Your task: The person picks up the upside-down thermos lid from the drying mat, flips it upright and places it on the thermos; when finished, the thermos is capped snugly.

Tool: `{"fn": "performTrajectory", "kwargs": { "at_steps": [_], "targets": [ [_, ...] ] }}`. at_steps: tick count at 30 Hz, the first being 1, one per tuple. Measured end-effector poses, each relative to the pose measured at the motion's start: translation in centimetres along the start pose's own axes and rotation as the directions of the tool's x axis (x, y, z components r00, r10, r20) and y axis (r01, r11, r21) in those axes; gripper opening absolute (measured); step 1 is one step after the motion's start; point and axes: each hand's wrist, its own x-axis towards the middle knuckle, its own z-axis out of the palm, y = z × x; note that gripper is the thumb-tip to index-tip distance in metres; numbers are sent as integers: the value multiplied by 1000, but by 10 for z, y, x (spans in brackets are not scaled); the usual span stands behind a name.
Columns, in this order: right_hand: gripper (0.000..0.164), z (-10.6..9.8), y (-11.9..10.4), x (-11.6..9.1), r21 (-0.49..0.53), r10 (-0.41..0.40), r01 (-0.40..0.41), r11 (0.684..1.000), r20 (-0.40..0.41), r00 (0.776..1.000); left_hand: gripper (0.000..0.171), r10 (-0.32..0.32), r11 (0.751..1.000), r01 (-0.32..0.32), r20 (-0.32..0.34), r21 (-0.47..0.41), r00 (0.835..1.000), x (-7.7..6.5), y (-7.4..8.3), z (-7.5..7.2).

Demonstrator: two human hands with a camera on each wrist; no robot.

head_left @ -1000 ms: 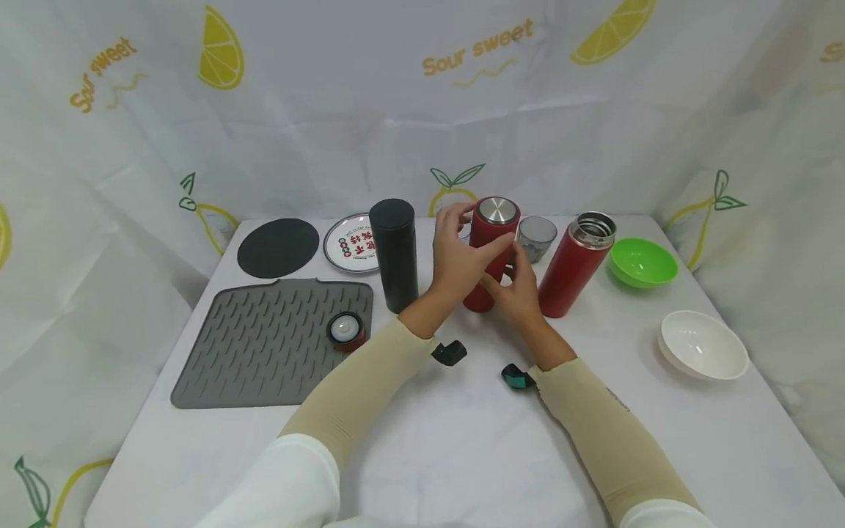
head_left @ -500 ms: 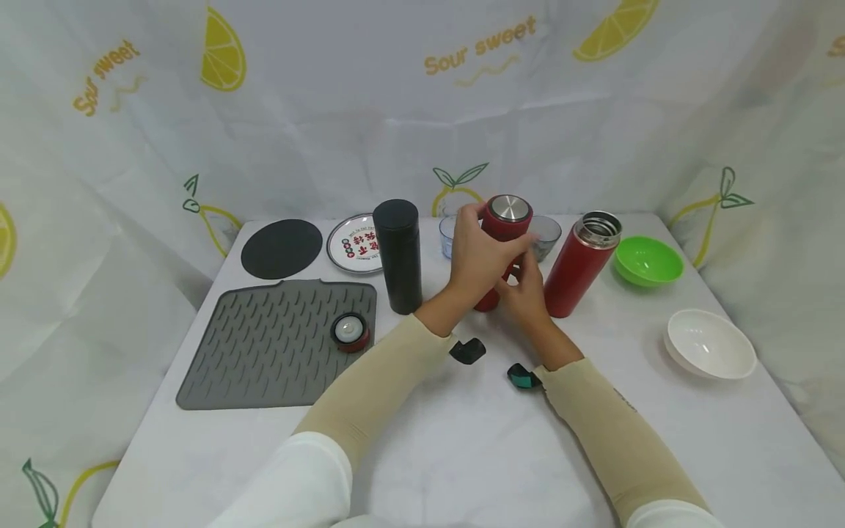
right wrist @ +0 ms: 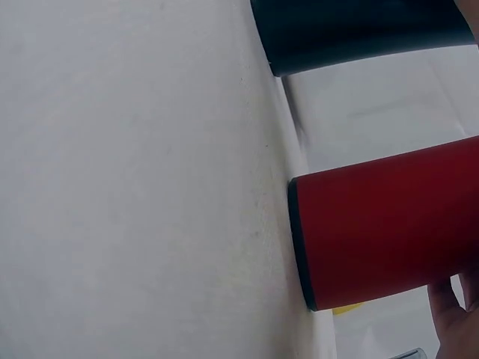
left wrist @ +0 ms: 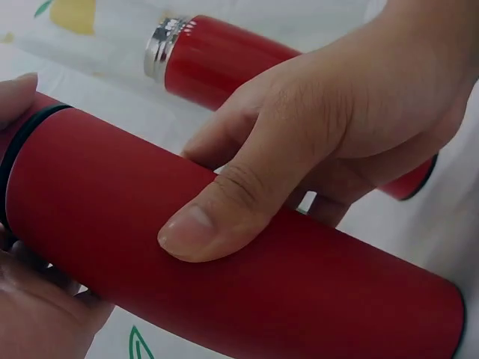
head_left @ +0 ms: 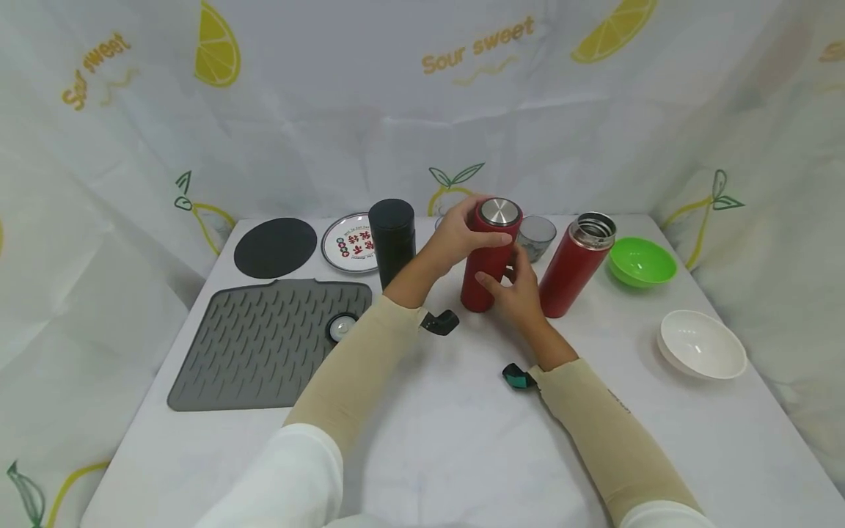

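Observation:
A red vacuum flask (head_left: 474, 295) with a steel-topped cap (head_left: 499, 212) stands upright on the table. My left hand (head_left: 454, 236) grips it round the cap at the top, thumb across the front. Lower down, my right hand (head_left: 520, 299) holds the body from the right; its thumb lies along the red side in the left wrist view. The fingers behind the flask are partly hidden. To the right, a second red flask (head_left: 569, 273) is uncapped, with its steel mouth showing. A black flask (head_left: 394, 242) stands left, half covered by my left forearm.
A grey ribbed mat (head_left: 257, 345) on the left carries a small lid (head_left: 341, 328), partly behind my sleeve. Beyond lie a black disc (head_left: 276, 248) and a printed plate (head_left: 348, 243). A glass (head_left: 536, 236), green bowl (head_left: 642, 262) and white bowl (head_left: 701, 345) are on the right.
My left hand first turned rightward round the cap, then swung back left, uncovering more of the flask. The right hand keeps its hold on the body.

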Motion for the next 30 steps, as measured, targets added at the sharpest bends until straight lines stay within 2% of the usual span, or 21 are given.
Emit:
{"fn": "performTrajectory", "kwargs": {
  "at_steps": [3,5,7,10,13,15,17,20,22,23,26,30],
  "targets": [
    [75,2,14,4,12,5,-5,1000,7,1000,67,-19,1000,19,-20,5,1000,-6,-1,0],
    [77,3,23,8,12,10,-10,1000,9,1000,71,-11,997,15,-49,76,999,-15,-3,1],
    [79,2,32,11,4,25,-25,1000,13,1000,74,28,985,-14,-81,171,996,-28,-6,0],
    [83,0,33,11,-21,67,-66,998,28,997,71,151,936,-111,-97,333,984,-61,-7,-8],
    [86,-5,30,9,-49,102,-99,994,48,994,62,287,868,-248,-26,431,958,-100,-5,-23],
    [87,-9,27,7,-72,111,-107,992,63,992,56,330,829,-306,33,468,943,-124,-4,-38],
    [86,-13,26,5,-89,114,-107,990,76,991,54,329,800,-311,58,514,942,-144,-7,-57],
    [82,-18,26,-2,-108,123,-113,988,94,988,52,234,789,-198,14,582,972,-169,-18,-88],
    [81,-20,27,-7,-117,130,-118,986,108,986,53,122,766,-72,-35,638,992,-185,-28,-108],
    [81,-22,27,-10,-125,134,-120,985,109,985,56,60,752,-7,-58,659,997,-191,-33,-116],
    [83,-27,26,-17,-149,133,-117,982,105,986,68,-102,679,153,-113,718,988,-207,-46,-133],
    [84,-31,22,-25,-194,117,-97,976,95,989,87,-209,598,244,-145,764,967,-215,-58,-144]
  ]
}}
